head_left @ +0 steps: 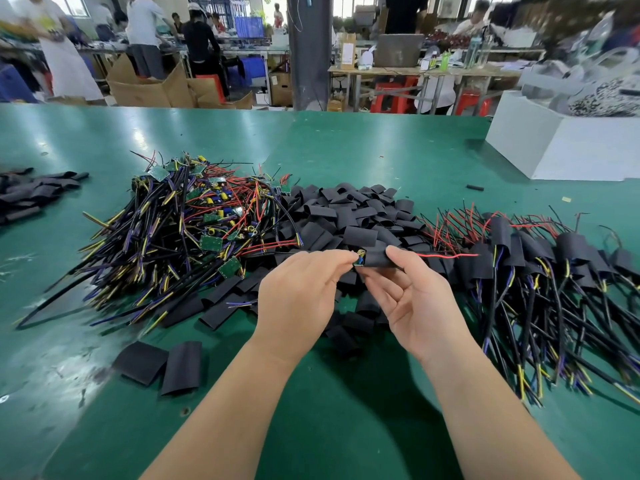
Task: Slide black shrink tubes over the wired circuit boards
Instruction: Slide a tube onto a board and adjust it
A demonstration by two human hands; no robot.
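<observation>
Head view: the shrink tube (pixel 379 260) lies crosswise over the table (pixel 346 393), long axis left to right, held in the grip of the right hand (pixel 412 299). At its left mouth the left hand (pixel 298 292) pinches the circuit board (pixel 360 257), seemingly part-inserted. No writing is legible.

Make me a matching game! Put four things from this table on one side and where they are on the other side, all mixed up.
Things:
1. loose boards
2. finished boards
3. held tube
4. held board

Places:
A. pinched by the left hand
B. heap on the right
C. heap on the left
D. gripped by the right hand

Pairs: 1-C, 2-B, 3-D, 4-A
</observation>
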